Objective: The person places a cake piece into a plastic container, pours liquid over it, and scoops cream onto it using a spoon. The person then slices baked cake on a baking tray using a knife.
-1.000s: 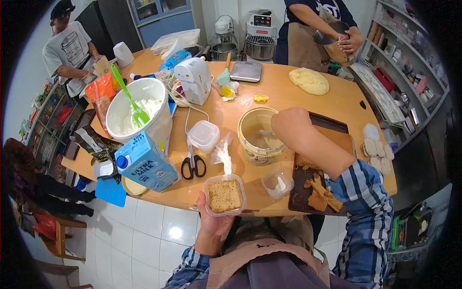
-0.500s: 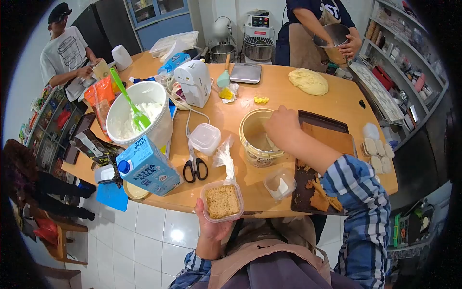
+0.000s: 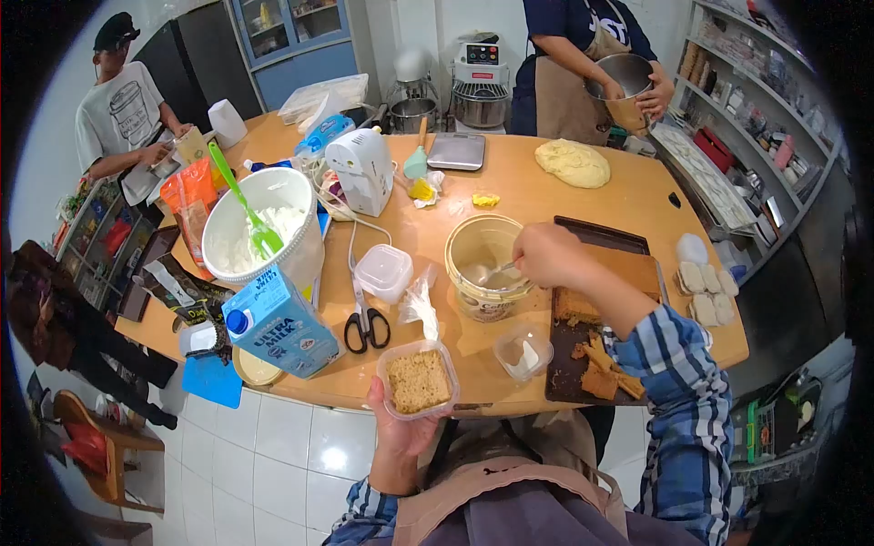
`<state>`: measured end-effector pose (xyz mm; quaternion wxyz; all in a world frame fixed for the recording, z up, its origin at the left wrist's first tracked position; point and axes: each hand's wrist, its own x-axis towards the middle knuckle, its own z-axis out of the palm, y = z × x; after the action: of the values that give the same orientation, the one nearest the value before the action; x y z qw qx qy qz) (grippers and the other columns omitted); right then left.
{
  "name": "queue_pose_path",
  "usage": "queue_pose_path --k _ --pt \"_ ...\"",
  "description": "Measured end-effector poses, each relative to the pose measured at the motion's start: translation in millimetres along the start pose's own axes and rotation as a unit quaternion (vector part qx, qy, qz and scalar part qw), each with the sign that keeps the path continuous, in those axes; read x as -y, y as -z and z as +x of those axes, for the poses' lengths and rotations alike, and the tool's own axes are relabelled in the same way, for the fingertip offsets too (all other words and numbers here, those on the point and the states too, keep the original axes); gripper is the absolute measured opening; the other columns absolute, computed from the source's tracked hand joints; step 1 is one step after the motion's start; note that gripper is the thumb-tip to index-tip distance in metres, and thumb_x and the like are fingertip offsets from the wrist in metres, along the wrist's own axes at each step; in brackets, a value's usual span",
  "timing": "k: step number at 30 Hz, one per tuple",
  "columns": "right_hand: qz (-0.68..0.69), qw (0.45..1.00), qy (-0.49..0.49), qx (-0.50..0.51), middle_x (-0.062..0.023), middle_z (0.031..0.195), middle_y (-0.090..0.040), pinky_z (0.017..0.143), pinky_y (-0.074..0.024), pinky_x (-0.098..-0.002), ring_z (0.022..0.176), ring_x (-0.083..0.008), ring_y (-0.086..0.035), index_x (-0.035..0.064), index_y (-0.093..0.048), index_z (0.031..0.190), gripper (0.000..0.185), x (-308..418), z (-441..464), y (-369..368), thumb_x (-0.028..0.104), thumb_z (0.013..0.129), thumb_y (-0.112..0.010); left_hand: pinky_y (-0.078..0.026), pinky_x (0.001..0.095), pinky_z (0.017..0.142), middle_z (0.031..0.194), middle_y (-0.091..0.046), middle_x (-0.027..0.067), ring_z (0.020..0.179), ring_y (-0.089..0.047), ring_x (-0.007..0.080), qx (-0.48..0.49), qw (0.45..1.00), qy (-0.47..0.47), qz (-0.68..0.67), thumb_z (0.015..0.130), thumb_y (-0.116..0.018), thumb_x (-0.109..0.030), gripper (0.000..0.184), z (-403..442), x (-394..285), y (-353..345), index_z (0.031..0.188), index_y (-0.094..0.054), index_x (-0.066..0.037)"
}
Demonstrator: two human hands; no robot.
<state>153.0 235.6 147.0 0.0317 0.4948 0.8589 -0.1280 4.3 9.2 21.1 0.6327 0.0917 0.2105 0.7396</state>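
My left hand (image 3: pixel 401 435) holds a small clear square tub (image 3: pixel 417 414) from below, at the table's front edge. A piece of brown cake (image 3: pixel 419 380) lies in it. My right hand (image 3: pixel 543 256) is closed on the handle of a metal spoon (image 3: pixel 497 272), whose lower end is inside the cream-coloured bucket (image 3: pixel 485 302). Just behind the held tub lies a piping bag (image 3: pixel 420 305) with white filling. Another open clear tub (image 3: pixel 523 353) with a white smear stands in front of the bucket.
A dark tray (image 3: pixel 566 364) with cake and scraps lies at right. Left are a milk carton (image 3: pixel 284 325), scissors (image 3: pixel 367 329), a lidded tub (image 3: pixel 383 273) and a white bowl (image 3: pixel 264 223) with a green spatula. Dough (image 3: pixel 573 164) lies farther back. Two people work behind the table.
My right hand has shifted at the bucket's rim, and the spoon's handle now shows more plainly. The view has tilted slightly. My left hand still holds the tub.
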Motion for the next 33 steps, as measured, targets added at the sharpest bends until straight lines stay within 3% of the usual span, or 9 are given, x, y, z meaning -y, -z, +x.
queue_pose_path --k 8,14,17,23,26,33 --pt "0.259 0.963 0.011 -0.074 -0.0164 0.078 -0.066 0.066 -0.0486 -0.0333 0.07 -0.0232 -0.063 0.0001 -0.069 0.086 0.017 -50.1 -26.3 9.5 0.012 0.074 -0.065 -0.056 0.0317 0.062 0.11 -0.056 0.0176 0.085 -0.064 0.0285 0.027 0.998 0.011 0.056 0.083 -0.026 -0.071 0.08 26.3 7.7 -37.3 0.128 -0.04 -0.006" --pt "0.242 0.963 0.046 -0.107 -0.0141 0.073 -0.066 0.063 -0.0477 -0.0321 0.066 -0.0192 -0.061 -0.0014 -0.069 0.084 0.017 -66.3 -28.9 29.0 0.013 0.074 -0.066 -0.056 0.0323 0.066 0.108 -0.058 0.0107 0.089 -0.063 0.0254 -0.001 0.996 0.008 0.09 0.084 -0.027 -0.07 0.075 48.1 18.9 -54.5 0.127 -0.043 -0.011" --pt "0.256 0.961 0.04 -0.096 -0.0052 0.068 -0.063 0.058 -0.0431 -0.0257 0.063 -0.01 -0.055 -0.0027 -0.068 0.083 0.015 -64.4 -31.6 44.3 0.01 0.076 -0.065 -0.055 0.0317 0.065 0.107 -0.059 0.009 0.088 -0.063 0.0237 0.01 0.996 0.004 0.093 0.085 -0.028 -0.068 0.071 55.5 21.3 -56.7 0.126 -0.044 -0.012" --pt "0.294 0.952 0.038 -0.082 -0.0096 0.064 -0.061 0.053 -0.0441 -0.0293 0.057 -0.0151 -0.054 -0.003 -0.069 0.083 0.017 -61.4 -32.1 65.8 0.01 0.072 -0.066 -0.055 0.031 0.064 0.107 -0.058 0.0079 0.083 -0.063 0.0224 0.017 0.996 -0.005 0.086 0.086 -0.028 -0.066 0.068 62.5 21.0 -61.0 0.125 -0.044 -0.013" --pt "0.228 0.963 0.079 -0.121 -0.0092 0.064 -0.061 0.054 -0.0444 -0.0292 0.057 -0.0148 -0.054 -0.0036 -0.069 0.083 0.017 -58.1 -35.0 71.8 0.009 0.072 -0.065 -0.055 0.0311 0.065 0.107 -0.058 0.0077 0.083 -0.063 0.0221 0.024 0.996 -0.009 0.087 0.086 -0.028 -0.067 0.067 64.6 20.2 -62.9 0.125 -0.044 -0.014" --pt "0.225 0.966 0.061 -0.11 -0.0114 0.069 -0.064 0.061 -0.0465 -0.0299 0.064 -0.0168 -0.058 -0.0033 -0.069 0.081 0.017 -48.2 -42.7 80.2 0.008 0.07 -0.064 -0.055 0.0312 0.066 0.108 -0.058 0.0075 0.085 -0.063 0.0217 0.019 0.996 -0.01 0.091 0.085 -0.029 -0.068 0.068 67.7 21.4 -66.6 0.126 -0.043 -0.015"
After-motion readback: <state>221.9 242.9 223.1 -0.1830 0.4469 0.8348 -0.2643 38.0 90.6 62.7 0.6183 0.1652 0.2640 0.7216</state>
